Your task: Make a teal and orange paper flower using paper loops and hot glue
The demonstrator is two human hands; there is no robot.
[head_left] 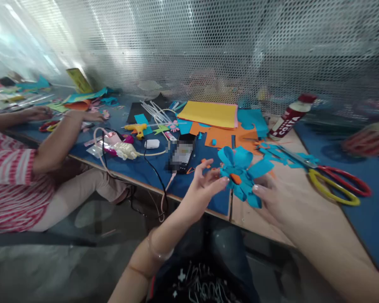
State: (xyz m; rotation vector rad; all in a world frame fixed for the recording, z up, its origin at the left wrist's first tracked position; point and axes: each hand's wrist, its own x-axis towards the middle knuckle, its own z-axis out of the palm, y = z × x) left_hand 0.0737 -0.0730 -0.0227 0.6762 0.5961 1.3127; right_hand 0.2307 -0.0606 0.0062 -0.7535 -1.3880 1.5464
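Between both hands, just over the table's front edge, I hold a blue paper flower [241, 171] with looped petals and an orange centre. My left hand [204, 185] pinches its left side, thumb on a petal near the centre. On the right, the thumb of my right hand [270, 195] presses a lower petal, with the other fingers partly hidden behind the flower. Scissors [330, 179] with red and yellow handles lie to the right, their blades among blue paper scraps [273, 152]. Behind the flower are cut orange sheets [221, 134].
A phone [182, 155] with a cable lies left of my hands. Beyond it are a yellow glue gun [139, 129], glue sticks [156, 111] and yellow sheets [208, 113]. A Costa bottle [291, 118] stands at the right. Another person's arm [58, 136] rests on the table at left.
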